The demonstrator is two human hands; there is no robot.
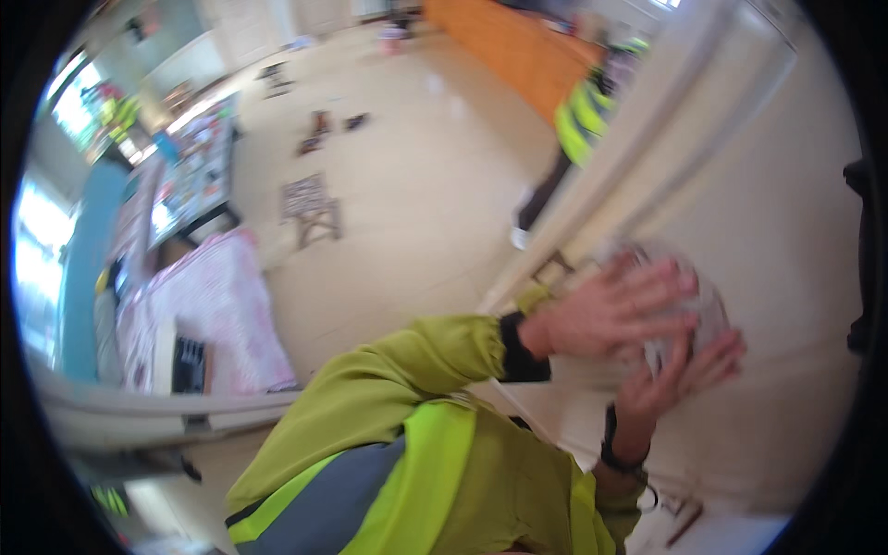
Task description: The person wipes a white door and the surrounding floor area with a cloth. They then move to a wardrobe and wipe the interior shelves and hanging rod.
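Observation:
My left hand (pixel 614 311) reaches to the right with its fingers stretched out and spread. Just below it is my right hand (pixel 680 378), also with spread fingers, a dark band on its wrist. The fingers of the two hands nearly meet or overlap. A pale, roundish thing (pixel 707 305) lies behind them; blur hides what it is and whether the hands touch it. Neither hand shows a firm grip on anything. Beyond them spreads a smooth beige surface (pixel 784 277).
A pale frame edge (pixel 603 173) slants past my left hand. Behind it is a person in a high-visibility vest (pixel 583 121) near an orange counter (pixel 492 48). A patterned stool (pixel 305 194), a cluttered table (pixel 225 159) and a pink-white cloth (pixel 236 312) stand left; another person (pixel 119 114) is farther off.

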